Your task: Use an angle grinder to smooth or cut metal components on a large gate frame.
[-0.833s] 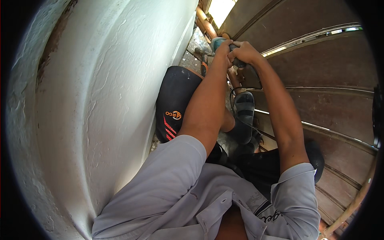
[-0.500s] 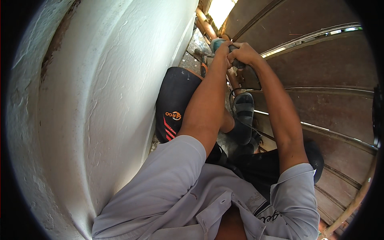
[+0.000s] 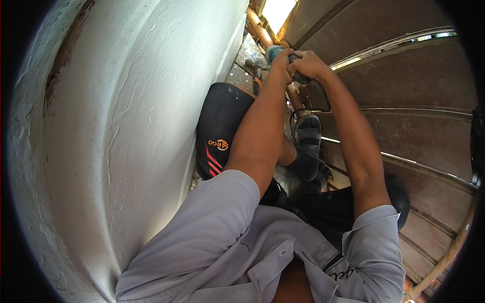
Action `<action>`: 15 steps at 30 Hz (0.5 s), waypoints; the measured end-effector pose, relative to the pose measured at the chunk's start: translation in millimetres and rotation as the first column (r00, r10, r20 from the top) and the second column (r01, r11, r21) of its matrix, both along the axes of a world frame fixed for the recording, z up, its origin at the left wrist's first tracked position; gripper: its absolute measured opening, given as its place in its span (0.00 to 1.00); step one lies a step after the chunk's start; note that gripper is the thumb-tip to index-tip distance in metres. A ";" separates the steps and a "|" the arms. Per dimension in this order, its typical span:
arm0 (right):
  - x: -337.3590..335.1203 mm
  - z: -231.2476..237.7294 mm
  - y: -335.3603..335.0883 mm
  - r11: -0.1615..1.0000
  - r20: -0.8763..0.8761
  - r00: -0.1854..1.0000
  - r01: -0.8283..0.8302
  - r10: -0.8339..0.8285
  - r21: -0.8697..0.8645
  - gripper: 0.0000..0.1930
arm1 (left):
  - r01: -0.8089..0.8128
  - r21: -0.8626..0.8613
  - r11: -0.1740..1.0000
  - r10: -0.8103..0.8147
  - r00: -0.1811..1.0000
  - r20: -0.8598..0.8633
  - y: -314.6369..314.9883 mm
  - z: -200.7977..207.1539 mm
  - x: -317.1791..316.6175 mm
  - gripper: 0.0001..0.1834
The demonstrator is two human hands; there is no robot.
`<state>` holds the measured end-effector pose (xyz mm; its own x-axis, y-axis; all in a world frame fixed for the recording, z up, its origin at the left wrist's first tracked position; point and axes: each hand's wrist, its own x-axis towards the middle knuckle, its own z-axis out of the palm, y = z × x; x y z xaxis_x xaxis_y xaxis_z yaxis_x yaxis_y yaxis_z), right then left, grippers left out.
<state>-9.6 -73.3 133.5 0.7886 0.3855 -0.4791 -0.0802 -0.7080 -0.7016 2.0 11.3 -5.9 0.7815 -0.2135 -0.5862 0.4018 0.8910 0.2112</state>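
Both my arms stretch forward to a corded power tool (image 3: 300, 77) with a teal front and a dark body, shaped like an angle grinder. My left hand (image 3: 281, 63) is closed around its teal part. Behind it, my right hand (image 3: 309, 65) is wrapped over the dark body. The tool's working end is hidden by my hands and the narrow gap. Just beyond it lies a wooden pole (image 3: 258, 29). A black cord (image 3: 293, 118) loops down below the tool, close to my sandalled foot (image 3: 308, 136).
A white, rough-painted wall (image 3: 151, 101) rises close on my left. Brown wooden boards (image 3: 399, 76) with bright slits between them close in the right side. Stone rubble (image 3: 248, 54) lies ahead, under a bright opening (image 3: 278, 14). My black-clad knee (image 3: 220, 121) is beside the wall.
My hands and the tool have shifted very slightly forward. Both hands keep the same grip, and the view has tilted a little.
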 end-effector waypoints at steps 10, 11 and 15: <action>2.5 -1.9 -2.2 0.999 0.045 0.998 -0.033 0.034 -0.031 0.22 | -0.021 -0.031 0.999 0.020 1.000 -0.015 -1.6 1.8 -1.1 0.16; 3.5 -2.9 -4.3 0.999 0.048 0.998 -0.039 0.041 -0.033 0.22 | -0.028 -0.048 0.998 0.026 0.999 -0.031 -3.0 5.0 -2.4 0.15; 0.1 1.2 -2.4 1.000 -0.002 1.000 -0.002 0.002 -0.016 0.22 | -0.027 -0.028 0.999 0.025 0.999 -0.036 -1.5 12.7 -7.4 0.16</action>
<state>-9.5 -75.8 134.7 0.7870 0.3793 -0.4865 -0.0799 -0.7193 -0.6901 -5.4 9.8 6.8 0.7655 -0.2102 -0.6081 0.3853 0.9067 0.1717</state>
